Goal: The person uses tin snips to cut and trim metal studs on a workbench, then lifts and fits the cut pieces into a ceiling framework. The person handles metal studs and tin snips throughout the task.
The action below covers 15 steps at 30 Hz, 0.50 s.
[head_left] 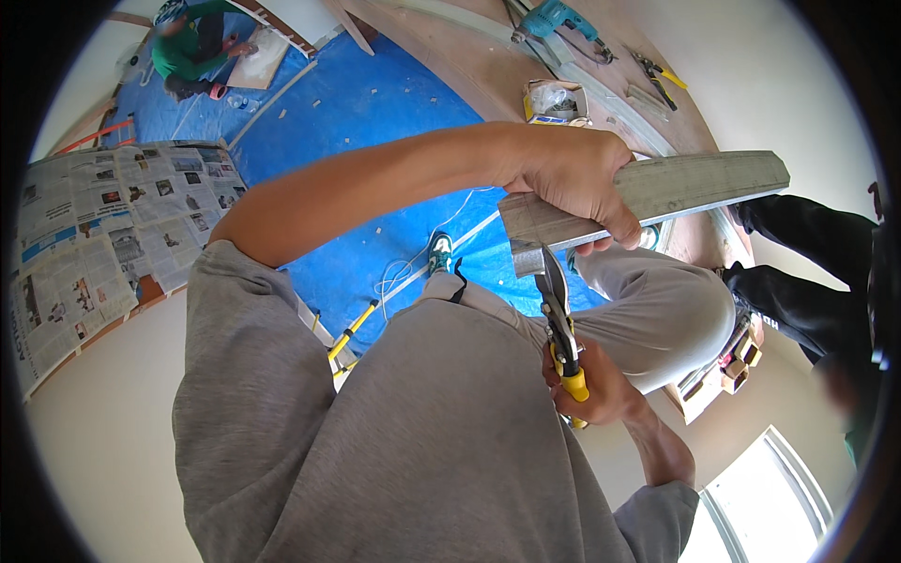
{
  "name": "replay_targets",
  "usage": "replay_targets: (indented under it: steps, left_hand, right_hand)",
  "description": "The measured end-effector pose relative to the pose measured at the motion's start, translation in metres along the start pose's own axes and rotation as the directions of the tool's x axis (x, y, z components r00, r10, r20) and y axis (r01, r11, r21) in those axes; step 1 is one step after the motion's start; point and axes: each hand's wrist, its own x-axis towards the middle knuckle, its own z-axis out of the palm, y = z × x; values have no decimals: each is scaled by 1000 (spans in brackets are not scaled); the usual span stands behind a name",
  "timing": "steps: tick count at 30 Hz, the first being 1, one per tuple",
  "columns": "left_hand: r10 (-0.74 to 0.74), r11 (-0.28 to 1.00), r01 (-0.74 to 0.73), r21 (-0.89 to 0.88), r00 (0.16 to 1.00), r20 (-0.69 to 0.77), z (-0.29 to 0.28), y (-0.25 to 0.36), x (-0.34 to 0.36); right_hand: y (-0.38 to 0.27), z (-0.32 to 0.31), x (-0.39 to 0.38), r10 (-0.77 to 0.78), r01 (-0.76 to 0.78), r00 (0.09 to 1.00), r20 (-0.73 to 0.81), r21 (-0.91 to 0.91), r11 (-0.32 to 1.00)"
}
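My left hand point(574, 178) is wrapped over a long grey metal channel point(699, 183), near its left end. The channel reaches out to the right, slightly tilted up. My right hand point(601, 380) grips a pair of tin snips point(563, 342) by their yellow handles. Their blades point up at the channel's cut end point(527, 258), at its lower edge. Whether the jaws are around the metal or just beside it, I cannot tell.
Blue sheeting point(375, 113) covers the floor. A teal drill point(563, 21), yellow-handled cutters point(662, 77) and an open box point(556, 101) lie at the back right. Newspaper point(122, 225) covers a surface at left. A person in green point(192, 47) crouches far left; dark-clothed legs point(798, 305) are at right.
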Motion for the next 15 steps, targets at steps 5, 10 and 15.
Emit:
replay_targets:
  steps: [5, 10, 15]
  left_hand:
    - [-18, 1000, 18, 2, 1000, 2, 2, -5, 3]
    - [-41, 999, 41, -20, 999, 4, 1, -12, 7]
    - [-60, 997, 62, -37, 997, 42, 1, -20, 8]
  right_hand:
    - [4, -3, -2, -2, 2, 1000, -27, -11, 1000]
    - [9, -1, 3, -32, 32, 999, 12, -42, 999]
    - [8, -1, 3, -17, 5, 997, 81, 145, 989]
